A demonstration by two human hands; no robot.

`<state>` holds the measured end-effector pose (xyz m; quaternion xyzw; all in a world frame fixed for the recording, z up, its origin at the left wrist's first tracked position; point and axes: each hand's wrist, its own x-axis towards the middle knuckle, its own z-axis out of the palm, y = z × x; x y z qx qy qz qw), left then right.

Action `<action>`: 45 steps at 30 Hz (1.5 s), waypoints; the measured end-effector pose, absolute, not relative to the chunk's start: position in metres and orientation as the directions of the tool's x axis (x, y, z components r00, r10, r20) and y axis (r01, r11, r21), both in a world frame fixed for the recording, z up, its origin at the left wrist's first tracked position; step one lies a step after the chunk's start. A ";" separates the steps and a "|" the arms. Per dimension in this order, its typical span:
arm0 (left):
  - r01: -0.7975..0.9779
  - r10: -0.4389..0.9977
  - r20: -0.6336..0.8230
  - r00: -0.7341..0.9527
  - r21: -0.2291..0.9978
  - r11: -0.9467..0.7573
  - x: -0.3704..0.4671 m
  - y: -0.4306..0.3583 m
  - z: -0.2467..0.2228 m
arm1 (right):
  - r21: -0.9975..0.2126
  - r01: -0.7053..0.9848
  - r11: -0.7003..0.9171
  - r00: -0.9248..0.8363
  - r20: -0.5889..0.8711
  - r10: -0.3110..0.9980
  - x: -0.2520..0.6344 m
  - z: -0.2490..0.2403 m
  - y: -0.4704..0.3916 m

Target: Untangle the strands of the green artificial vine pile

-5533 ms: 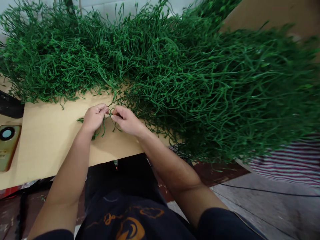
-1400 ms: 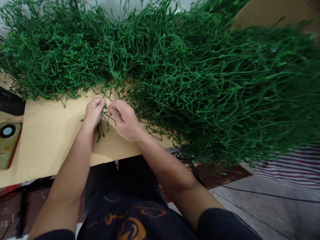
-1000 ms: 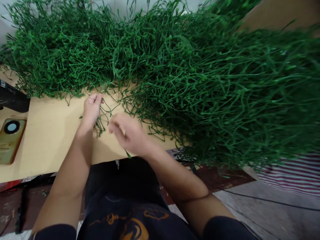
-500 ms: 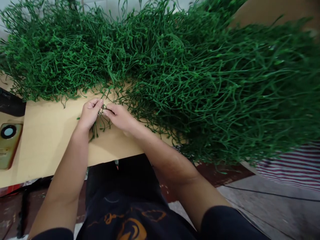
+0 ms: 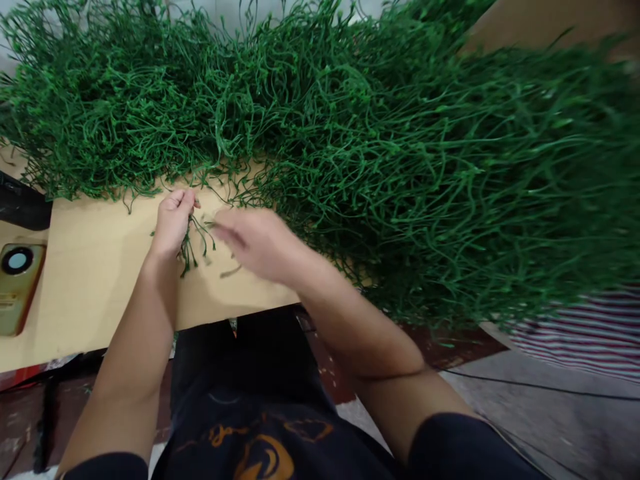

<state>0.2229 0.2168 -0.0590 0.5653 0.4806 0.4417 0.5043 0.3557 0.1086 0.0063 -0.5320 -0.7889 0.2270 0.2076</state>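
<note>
My left hand (image 5: 173,219) is closed around a small bunch of thin green artificial-looking stems (image 5: 187,252), whose knobbed ends hang below the fingers over the tan board. To its right, my right hand (image 5: 255,241) is smeared by motion, its fingers drawn together. A blurred green stem (image 5: 231,272) shows just below this hand and seems to be held in it; the grip itself is hidden. Behind both hands lies a big tangled heap of the same green stems (image 5: 320,127).
The tan board (image 5: 100,267) runs along the front. At the left are a gold phone (image 5: 20,293) and a black object (image 5: 23,203). Brown cardboard (image 5: 545,23) stands at the back right. Red-and-white striped cloth (image 5: 585,333) and a black cable (image 5: 540,387) appear at lower right.
My right hand has pulled away from my left hand, moving right and a little toward me. The left hand has shifted slightly left, still gripping the bunch.
</note>
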 end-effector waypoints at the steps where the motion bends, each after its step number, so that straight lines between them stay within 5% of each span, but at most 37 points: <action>1: 0.086 0.979 0.009 0.206 0.996 -0.027 0.222 0.213 -0.058 | -0.549 0.802 0.236 -0.212 0.108 0.971 0.363 0.005 0.115; 4: 0.062 0.951 -0.028 0.308 0.998 0.010 0.222 0.206 -0.055 | -0.518 0.847 0.118 -0.070 0.112 0.991 0.375 -0.009 0.133; 10: -0.010 0.947 0.027 0.322 1.000 -0.025 0.225 0.207 -0.055 | -0.629 0.773 0.077 -0.128 -0.035 0.991 0.348 -0.038 0.149; 16: -0.054 0.957 0.056 0.284 0.998 -0.043 0.226 0.212 -0.057 | -0.671 0.719 0.181 -0.242 0.003 0.970 0.336 -0.045 0.154; 25: -0.188 0.980 -0.134 0.144 0.969 0.160 0.233 0.210 -0.046 | -0.654 0.654 0.380 -0.459 0.056 0.887 0.341 -0.041 0.142; 31: -0.244 0.984 -0.110 -0.138 0.967 0.073 0.221 0.229 -0.054 | -0.625 0.285 0.727 -0.860 0.169 0.482 0.337 -0.008 0.099; 34: -0.240 0.996 -0.053 -0.067 0.970 0.036 0.215 0.229 -0.055 | -0.495 0.553 0.670 -0.671 0.211 0.711 0.357 0.005 0.098; 37: -0.262 0.998 -0.057 0.013 0.963 0.058 0.214 0.221 -0.053 | -0.339 0.886 0.316 -0.240 0.249 0.938 0.394 0.004 0.108; 41: -0.277 0.993 -0.094 0.064 0.955 0.109 0.218 0.216 -0.049 | -0.254 0.967 0.003 0.108 0.422 0.900 0.434 -0.002 0.109; 45: -0.262 0.993 -0.085 0.087 0.959 0.105 0.222 0.215 -0.048 | -0.281 0.959 -0.025 0.147 0.424 0.893 0.426 0.003 0.102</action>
